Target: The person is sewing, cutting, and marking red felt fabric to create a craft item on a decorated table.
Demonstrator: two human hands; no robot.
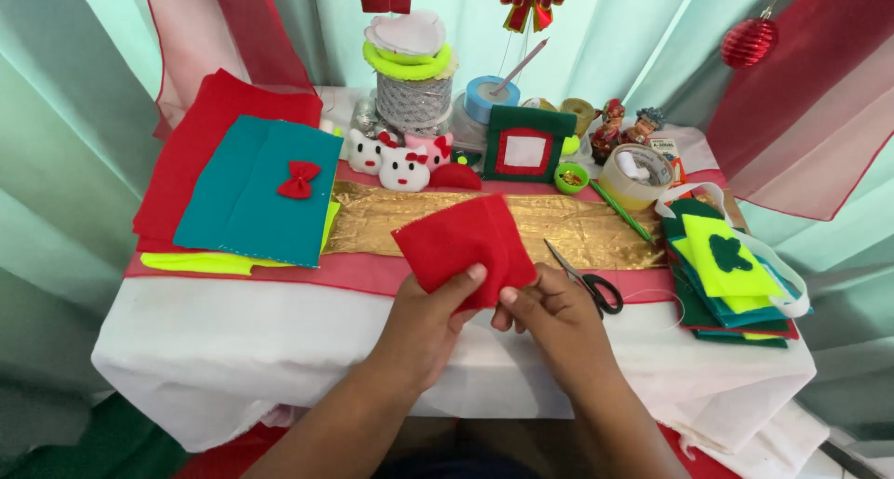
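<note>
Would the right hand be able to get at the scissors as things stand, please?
Probably yes. The scissors lie flat on the table right beside the right hand, with nothing between them, though that hand is pinching the red felt piece and would need to let go first.

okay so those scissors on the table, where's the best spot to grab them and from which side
Probably by the black handle loops of the scissors, coming from the near table edge beside the right hand. The loops face the person and the blades point away toward the gold cloth.

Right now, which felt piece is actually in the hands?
The red square, pinched at its lower edge by the left hand and right hand. The teal sheet with the bow and the right-hand stack lie untouched on the table.
</note>
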